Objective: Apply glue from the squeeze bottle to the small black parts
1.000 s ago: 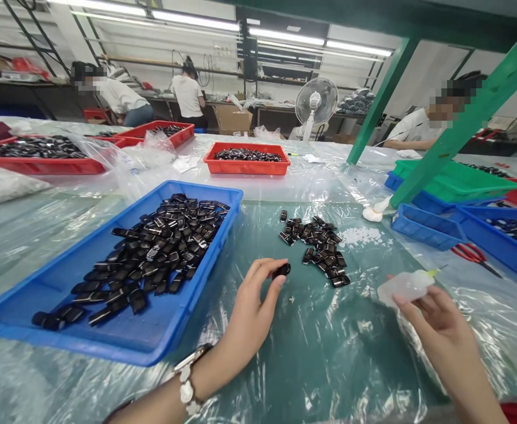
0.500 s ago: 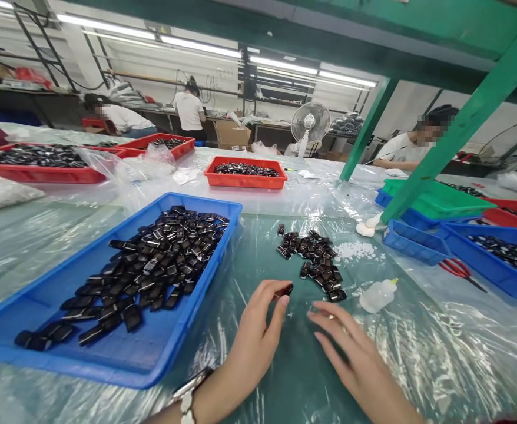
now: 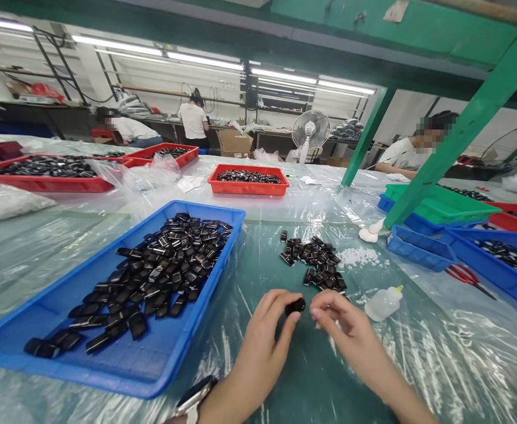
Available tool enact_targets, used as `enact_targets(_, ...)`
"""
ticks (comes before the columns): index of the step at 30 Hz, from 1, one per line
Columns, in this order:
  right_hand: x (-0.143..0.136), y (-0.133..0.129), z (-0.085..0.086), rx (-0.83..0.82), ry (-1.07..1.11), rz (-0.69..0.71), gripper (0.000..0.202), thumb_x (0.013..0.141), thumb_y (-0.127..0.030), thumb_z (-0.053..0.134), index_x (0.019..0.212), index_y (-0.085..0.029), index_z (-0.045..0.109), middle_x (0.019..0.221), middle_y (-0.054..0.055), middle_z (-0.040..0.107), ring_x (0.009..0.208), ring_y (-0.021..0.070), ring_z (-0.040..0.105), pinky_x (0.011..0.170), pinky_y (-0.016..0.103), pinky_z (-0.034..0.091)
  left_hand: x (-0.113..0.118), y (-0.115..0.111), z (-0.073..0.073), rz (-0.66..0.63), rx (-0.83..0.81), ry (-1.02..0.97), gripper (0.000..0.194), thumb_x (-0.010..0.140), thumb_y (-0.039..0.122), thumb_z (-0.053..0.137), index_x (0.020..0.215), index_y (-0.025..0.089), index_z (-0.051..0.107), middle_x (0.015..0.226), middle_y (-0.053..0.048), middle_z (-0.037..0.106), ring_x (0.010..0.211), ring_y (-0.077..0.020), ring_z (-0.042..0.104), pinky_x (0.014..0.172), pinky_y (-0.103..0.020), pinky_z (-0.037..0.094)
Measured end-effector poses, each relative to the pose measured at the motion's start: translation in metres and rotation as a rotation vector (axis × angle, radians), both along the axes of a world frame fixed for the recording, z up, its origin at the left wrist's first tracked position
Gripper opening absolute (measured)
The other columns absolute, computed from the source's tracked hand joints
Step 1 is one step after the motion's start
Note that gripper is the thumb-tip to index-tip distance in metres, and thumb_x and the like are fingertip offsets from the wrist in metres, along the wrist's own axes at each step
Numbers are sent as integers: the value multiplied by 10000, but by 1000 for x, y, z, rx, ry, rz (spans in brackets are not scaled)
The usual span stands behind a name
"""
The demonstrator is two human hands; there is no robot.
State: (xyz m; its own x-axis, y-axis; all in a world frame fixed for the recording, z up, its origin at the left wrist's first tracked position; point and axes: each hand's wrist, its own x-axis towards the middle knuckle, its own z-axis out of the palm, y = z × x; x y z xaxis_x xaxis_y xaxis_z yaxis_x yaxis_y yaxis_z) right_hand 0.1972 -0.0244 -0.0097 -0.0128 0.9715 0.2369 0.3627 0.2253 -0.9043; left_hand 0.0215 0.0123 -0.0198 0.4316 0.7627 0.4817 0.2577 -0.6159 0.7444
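My left hand (image 3: 262, 341) pinches a small black part (image 3: 294, 306) between thumb and fingers, just above the plastic-covered table. My right hand (image 3: 351, 335) is right beside it, fingertips drawn together a finger's width from the part; whether they hold anything is too small to tell. Just beyond both hands lie a loose pile of the same black parts (image 3: 315, 265) and a patch of tiny white pellets (image 3: 358, 256). A small squeeze bottle (image 3: 382, 303) lies on its side to the right of my right hand. A blue tray (image 3: 64, 368) with many black parts sits to the left.
Red scissors (image 3: 464, 274) and blue trays (image 3: 420, 250) lie at the right, behind them a green tray (image 3: 439, 206) and a slanted green post (image 3: 453, 147). A red tray (image 3: 249, 187) stands farther back. A seated person (image 3: 411, 153) works at the far right; others work at the back.
My right hand let go of the squeeze bottle, which now lies on the table, and moved left to the black part in my left hand. The camera tilted up slightly.
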Motion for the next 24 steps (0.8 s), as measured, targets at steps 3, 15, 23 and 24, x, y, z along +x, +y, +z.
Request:
enact_targets(3, -2, -8, 7, -134, 263, -14, 255, 967, -456, 536, 909, -218, 608, 767, 10, 616, 674, 162, 610, 663, 301, 495, -1, 0, -1, -22, 102, 34, 257, 1005, 134, 470, 1222, 241, 559, 1124, -82, 620, 1027, -230, 627, 854, -373, 551)
enact_targets(15, -23, -23, 10, -277, 845, 17, 177, 888, -418, 696, 862, -245, 675, 814, -4, 563, 728, 132, 555, 677, 267, 479, -3, 0, 9, 27, 612, 93, 262, 1025, 100, 412, 1232, 137, 568, 1008, -110, 683, 908, -216, 653, 741, -351, 576)
enact_targets(23, -37, -37, 0, -318, 954, 67, 289, 815, -472, 749, 1012, -266, 697, 840, 36, 617, 734, 188, 614, 577, 294, 499, -18, -14, 30, -80, 890, 221, 347, 1052, 93, 298, 1178, 33, 615, 1042, -124, 745, 994, -211, 668, 885, -324, 554)
enact_targets(24, -38, -41, 0, -271, 882, 31, 287, 827, -496, 729, 1010, -277, 694, 853, 42, 631, 738, 198, 623, 573, 301, 502, -21, -18, 37, -86, 940, 260, 360, 1055, 102, 295, 1176, 46, 630, 1047, -101, 752, 1006, -200, 664, 919, -313, 540)
